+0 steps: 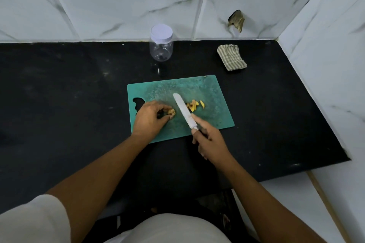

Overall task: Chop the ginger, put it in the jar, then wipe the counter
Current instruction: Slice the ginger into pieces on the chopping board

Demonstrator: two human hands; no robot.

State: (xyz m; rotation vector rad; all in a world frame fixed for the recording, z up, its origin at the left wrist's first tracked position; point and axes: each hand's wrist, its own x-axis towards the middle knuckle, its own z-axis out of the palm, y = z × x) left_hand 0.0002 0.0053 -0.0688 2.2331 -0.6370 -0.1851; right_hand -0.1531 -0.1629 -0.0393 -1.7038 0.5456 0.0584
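Note:
A green cutting board [213,89] lies on the black counter [59,85]. My left hand [151,117] pinches a small piece of ginger [171,112] on the board. My right hand [209,141] grips the handle of a knife [184,111], forefinger laid along the blade, whose tip points up and to the left between the ginger piece and the cut slices. Several yellow ginger slices [194,105] lie just right of the blade. A clear plastic jar [161,44] with its white lid on stands at the back of the counter. A folded striped cloth [231,57] lies back right.
White marble-tiled walls close the counter at the back and on the right. A broken hole [236,19] shows in the back wall tile. The counter's front edge runs near my body, with a pale floor to the right.

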